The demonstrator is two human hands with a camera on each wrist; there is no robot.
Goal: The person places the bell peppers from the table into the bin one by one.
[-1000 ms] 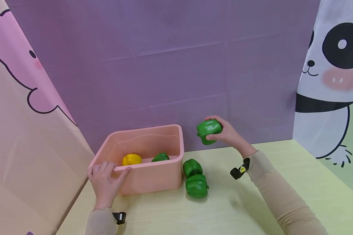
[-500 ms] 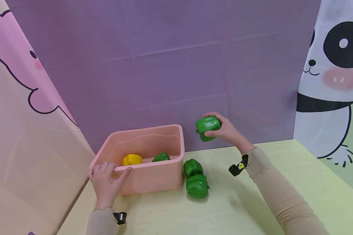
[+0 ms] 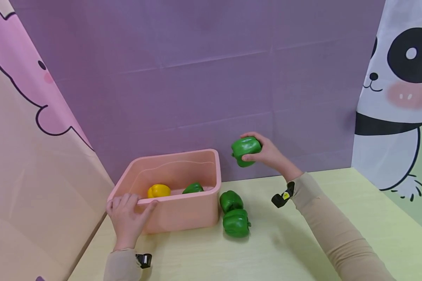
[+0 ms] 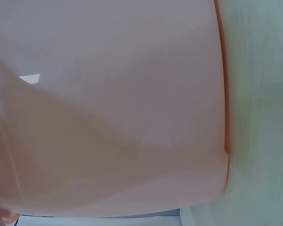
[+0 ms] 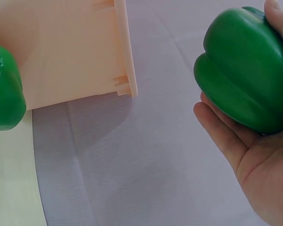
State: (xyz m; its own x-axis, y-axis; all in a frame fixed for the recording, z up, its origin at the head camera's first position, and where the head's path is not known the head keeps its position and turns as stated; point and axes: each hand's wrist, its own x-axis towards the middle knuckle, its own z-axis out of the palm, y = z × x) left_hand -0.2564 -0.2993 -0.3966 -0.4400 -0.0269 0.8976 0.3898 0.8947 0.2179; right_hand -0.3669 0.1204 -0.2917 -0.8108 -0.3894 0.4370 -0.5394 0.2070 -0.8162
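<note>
In the head view my right hand (image 3: 269,155) grips a green bell pepper (image 3: 245,149) in the air, to the right of a pink bin (image 3: 183,212) and higher than its rim. The right wrist view shows that pepper (image 5: 247,70) between thumb and fingers. My left hand (image 3: 127,218) holds the bin's near rim at its left corner, fingers hooked over the edge. Inside the bin lie a yellow bell pepper (image 3: 159,191) and a green one (image 3: 193,188), partly hidden by the front wall. The bin's wall (image 4: 132,117) fills most of the left wrist view.
Two more green peppers, a rear one (image 3: 231,201) and a front one (image 3: 236,223), sit on the pale table (image 3: 267,249) against the bin's right side. A purple cloth (image 3: 211,78) hangs behind the table. Printed cloths stand at left and right.
My right hand has moved slightly up and to the left with the green bell pepper in it. The left hand stays on the bin's rim.
</note>
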